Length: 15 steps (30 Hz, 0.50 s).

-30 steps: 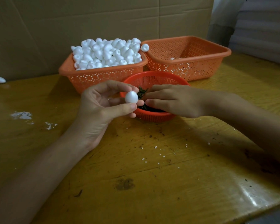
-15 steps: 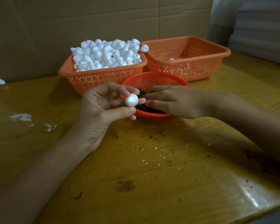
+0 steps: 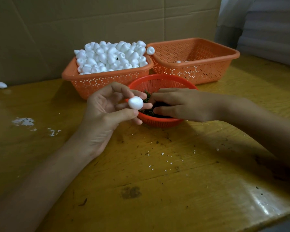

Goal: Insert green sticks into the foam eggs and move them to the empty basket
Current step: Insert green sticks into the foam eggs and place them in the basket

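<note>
two hands work over the middle of the wooden table [image 3: 157, 190], with white foam crumbs [image 3: 162, 154] scattered on it nearer the person. the left hand [image 3: 104, 118] pinches one foam egg [image 3: 135, 102] between thumb and fingertips, lifted just above the near-left rim of the round red basket [image 3: 159, 122]. the right hand [image 3: 181, 104] reaches into that basket, fingers bent down over the green sticks [image 3: 147, 96]; whether it has one pinched cannot be told, since the fingertips are hidden. the step looks like picking a stick. it would go best to draw out a single stick, hold it close to its tip, and push it straight along the egg's long axis with a light left-hand grip, as the foam probably dents and sheds. beyond, towards the table's far edge, the left orange basket [image 3: 107, 81] is heaped with eggs, and the right orange basket [image 3: 208, 71], judged the destination, holds only a few. one loose egg [image 3: 150, 50] rests where their rims meet.
</note>
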### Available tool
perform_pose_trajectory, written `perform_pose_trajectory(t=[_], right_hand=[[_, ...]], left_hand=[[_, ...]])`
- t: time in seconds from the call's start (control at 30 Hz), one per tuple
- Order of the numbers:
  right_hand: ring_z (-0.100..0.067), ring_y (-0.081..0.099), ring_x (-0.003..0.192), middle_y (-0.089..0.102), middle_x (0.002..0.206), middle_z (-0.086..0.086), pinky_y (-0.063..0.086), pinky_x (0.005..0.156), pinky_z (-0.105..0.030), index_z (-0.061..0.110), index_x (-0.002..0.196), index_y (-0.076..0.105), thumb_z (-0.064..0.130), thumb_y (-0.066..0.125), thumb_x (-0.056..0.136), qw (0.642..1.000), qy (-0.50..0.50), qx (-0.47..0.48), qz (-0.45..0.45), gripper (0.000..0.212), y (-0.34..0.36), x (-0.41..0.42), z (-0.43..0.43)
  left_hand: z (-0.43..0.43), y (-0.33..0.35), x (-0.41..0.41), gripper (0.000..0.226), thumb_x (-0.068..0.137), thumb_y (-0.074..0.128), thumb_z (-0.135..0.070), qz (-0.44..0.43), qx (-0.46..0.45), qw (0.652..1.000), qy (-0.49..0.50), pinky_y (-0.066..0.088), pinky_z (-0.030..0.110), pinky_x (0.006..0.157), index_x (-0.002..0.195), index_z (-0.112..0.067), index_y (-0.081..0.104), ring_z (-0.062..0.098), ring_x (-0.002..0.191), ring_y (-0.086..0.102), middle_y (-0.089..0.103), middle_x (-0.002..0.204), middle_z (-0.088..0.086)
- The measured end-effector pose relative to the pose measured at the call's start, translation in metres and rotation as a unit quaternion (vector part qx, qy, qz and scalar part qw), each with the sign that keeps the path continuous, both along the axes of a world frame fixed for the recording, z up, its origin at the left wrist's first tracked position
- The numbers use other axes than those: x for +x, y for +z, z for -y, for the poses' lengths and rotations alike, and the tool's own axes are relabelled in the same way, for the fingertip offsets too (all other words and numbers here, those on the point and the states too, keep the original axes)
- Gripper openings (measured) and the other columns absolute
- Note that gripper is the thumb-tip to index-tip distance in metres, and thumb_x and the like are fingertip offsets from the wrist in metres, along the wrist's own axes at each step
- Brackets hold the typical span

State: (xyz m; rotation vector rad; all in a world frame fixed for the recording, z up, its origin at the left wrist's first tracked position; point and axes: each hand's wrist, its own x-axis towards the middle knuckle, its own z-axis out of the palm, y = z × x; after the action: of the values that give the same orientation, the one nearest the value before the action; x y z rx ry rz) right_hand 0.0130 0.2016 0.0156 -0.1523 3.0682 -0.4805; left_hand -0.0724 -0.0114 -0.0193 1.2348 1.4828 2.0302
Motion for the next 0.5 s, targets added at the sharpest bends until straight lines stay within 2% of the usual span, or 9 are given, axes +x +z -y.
perform_pose_trajectory(t=[0.2, 0.37, 0.5], right_hand=[[-0.027, 0.059, 0.117, 0.063, 0.118, -0.004, 0.041, 0.097, -0.031, 0.008, 0.135, 0.06, 0.026, 0.05, 0.108, 1.0, -0.013, -0.011, -0.002, 0.034, -0.0012, -0.0012, -0.0006], [-0.026, 0.057, 0.124, 0.064, 0.135, -0.009, 0.039, 0.102, -0.03, 0.01, 0.139, 0.06, 0.028, 0.05, 0.108, 1.0, -0.013, -0.01, 0.001, 0.037, 0.0002, -0.0008, -0.0013], [-0.026, 0.059, 0.123, 0.066, 0.131, -0.009, 0.04, 0.1, -0.03, 0.009, 0.137, 0.063, 0.026, 0.05, 0.109, 1.0, -0.009, -0.001, -0.002, 0.035, 0.0008, -0.0015, -0.0006]], left_hand=[[-0.0001, -0.0007, -0.0011, 0.029, 0.082, 0.061, 0.015, 0.008, -0.001, 1.0, -0.007, 0.061, 0.031, 0.065, 0.098, -0.009, 0.057, 0.043, 0.106, 0.075, 0.076, 0.109, 0.015], [0.0002, -0.0007, -0.0022, 0.028, 0.084, 0.059, 0.012, 0.028, 0.005, 0.999, -0.018, 0.061, 0.031, 0.064, 0.099, -0.011, 0.059, 0.042, 0.104, 0.076, 0.076, 0.109, 0.016], [0.0003, -0.0002, -0.0031, 0.028, 0.085, 0.056, 0.011, 0.046, 0.008, 0.999, -0.021, 0.061, 0.032, 0.063, 0.101, -0.011, 0.061, 0.043, 0.103, 0.076, 0.076, 0.108, 0.018]])
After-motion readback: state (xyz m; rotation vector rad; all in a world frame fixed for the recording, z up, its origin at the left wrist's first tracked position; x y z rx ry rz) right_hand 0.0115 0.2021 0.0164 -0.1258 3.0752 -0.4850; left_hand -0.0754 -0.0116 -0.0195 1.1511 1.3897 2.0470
